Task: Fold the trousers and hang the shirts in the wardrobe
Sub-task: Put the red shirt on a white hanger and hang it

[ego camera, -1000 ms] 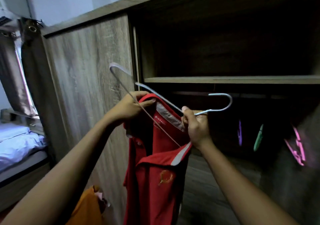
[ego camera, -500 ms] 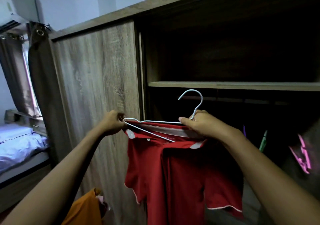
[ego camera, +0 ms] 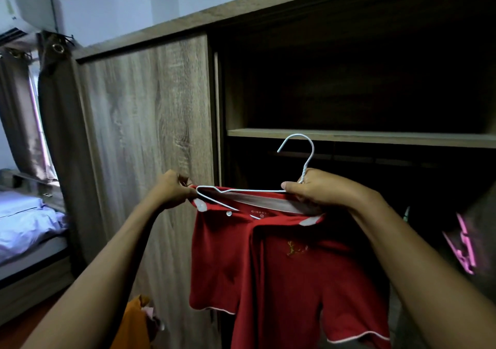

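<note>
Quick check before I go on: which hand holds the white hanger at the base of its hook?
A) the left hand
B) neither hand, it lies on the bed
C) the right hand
C: the right hand grips the white hanger just under its hook, while the left hand holds the hanger's other end at the shoulder of the red shirt.

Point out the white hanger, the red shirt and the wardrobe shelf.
white hanger (ego camera: 306,168), head view, on its hook stem.
red shirt (ego camera: 295,281), head view, on its chest fabric.
wardrobe shelf (ego camera: 375,136), head view, on its front edge.
</note>
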